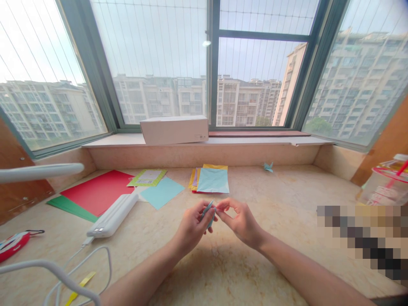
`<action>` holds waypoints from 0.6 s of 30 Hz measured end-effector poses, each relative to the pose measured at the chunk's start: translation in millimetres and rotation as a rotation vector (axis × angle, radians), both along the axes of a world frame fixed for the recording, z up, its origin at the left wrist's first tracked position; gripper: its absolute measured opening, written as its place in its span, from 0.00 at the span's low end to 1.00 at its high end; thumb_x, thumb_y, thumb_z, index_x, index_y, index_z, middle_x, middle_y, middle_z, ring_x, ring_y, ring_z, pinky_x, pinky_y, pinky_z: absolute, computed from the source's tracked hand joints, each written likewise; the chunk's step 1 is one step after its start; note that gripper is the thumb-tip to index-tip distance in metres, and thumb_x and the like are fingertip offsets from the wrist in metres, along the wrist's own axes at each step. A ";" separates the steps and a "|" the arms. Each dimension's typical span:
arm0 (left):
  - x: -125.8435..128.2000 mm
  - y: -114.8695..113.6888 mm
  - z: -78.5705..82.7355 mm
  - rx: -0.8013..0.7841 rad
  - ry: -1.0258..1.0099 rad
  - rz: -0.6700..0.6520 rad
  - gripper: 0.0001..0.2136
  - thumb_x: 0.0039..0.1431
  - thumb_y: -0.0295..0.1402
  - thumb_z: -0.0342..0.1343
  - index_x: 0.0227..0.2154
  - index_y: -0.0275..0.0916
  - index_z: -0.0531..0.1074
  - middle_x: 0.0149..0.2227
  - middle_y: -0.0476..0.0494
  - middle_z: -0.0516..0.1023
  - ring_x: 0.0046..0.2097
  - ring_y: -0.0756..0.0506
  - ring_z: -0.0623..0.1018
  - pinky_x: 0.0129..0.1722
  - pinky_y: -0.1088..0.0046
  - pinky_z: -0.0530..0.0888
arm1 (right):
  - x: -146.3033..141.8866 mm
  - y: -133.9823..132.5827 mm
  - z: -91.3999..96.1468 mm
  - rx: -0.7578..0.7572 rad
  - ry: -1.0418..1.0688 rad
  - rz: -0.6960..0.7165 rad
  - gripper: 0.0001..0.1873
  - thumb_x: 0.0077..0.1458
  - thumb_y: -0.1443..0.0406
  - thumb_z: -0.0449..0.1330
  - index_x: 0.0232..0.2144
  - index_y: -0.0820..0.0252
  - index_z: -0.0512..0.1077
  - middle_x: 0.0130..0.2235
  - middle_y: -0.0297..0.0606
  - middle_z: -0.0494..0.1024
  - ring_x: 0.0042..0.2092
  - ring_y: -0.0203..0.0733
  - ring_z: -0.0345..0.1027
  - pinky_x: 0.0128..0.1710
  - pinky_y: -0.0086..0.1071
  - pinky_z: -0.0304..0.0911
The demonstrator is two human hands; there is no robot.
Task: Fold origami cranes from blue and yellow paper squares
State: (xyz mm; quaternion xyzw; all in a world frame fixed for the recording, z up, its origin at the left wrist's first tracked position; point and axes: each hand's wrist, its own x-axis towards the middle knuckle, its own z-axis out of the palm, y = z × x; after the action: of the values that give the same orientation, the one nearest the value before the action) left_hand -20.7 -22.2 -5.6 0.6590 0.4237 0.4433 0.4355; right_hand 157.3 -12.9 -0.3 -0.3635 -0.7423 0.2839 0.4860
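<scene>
A small piece of light-blue paper (208,209), folded into a narrow shape, is pinched between the thumb and fingers of my left hand (192,222). Part of it is hidden behind those fingers. My right hand (241,222) comes in from the other side, its thumb and index finger closed together at the paper's right edge. Beyond both hands lies a stack of coloured paper squares (213,180), light blue on top, with yellow and purple edges showing. A small folded light-blue paper figure (268,167) rests farther back on the right.
Red sheets (98,191), green paper (72,208), a blue square (162,193) and a yellow-green packet (147,177) lie left. Nearer are a white power bank (113,216), cables and a yellow strip (81,289). A white box (174,130) sits on the sill; a plastic cup (385,185) stands right.
</scene>
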 end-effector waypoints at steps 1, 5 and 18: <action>0.1 -0.2 0.2 0.009 0.006 -0.001 0.15 0.62 0.46 0.52 0.37 0.38 0.70 0.31 0.46 0.79 0.23 0.51 0.76 0.20 0.79 0.68 | -0.2 -0.2 0.2 0.009 -0.007 -0.002 0.09 0.58 0.59 0.61 0.35 0.58 0.76 0.33 0.37 0.81 0.36 0.42 0.73 0.41 0.35 0.66; 0.6 0.1 0.6 0.065 0.024 0.022 0.15 0.62 0.46 0.52 0.35 0.38 0.70 0.32 0.46 0.79 0.25 0.51 0.75 0.21 0.79 0.70 | -0.9 -0.4 1.5 -0.046 -0.003 -0.017 0.12 0.58 0.58 0.61 0.39 0.58 0.77 0.34 0.38 0.82 0.37 0.43 0.74 0.42 0.36 0.66; -1.8 -2.1 5.2 0.166 0.180 0.094 0.12 0.63 0.43 0.52 0.31 0.39 0.71 0.30 0.47 0.81 0.25 0.50 0.77 0.24 0.77 0.71 | -0.7 -4.4 8.8 -0.131 -0.023 0.024 0.14 0.60 0.55 0.59 0.34 0.59 0.78 0.34 0.38 0.82 0.38 0.43 0.73 0.41 0.35 0.63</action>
State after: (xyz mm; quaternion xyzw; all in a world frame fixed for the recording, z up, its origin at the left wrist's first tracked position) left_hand -22.5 -24.3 -0.4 0.7093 0.4534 0.4358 0.3184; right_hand 156.6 -17.3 8.5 -0.3889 -0.7319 0.3336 0.4492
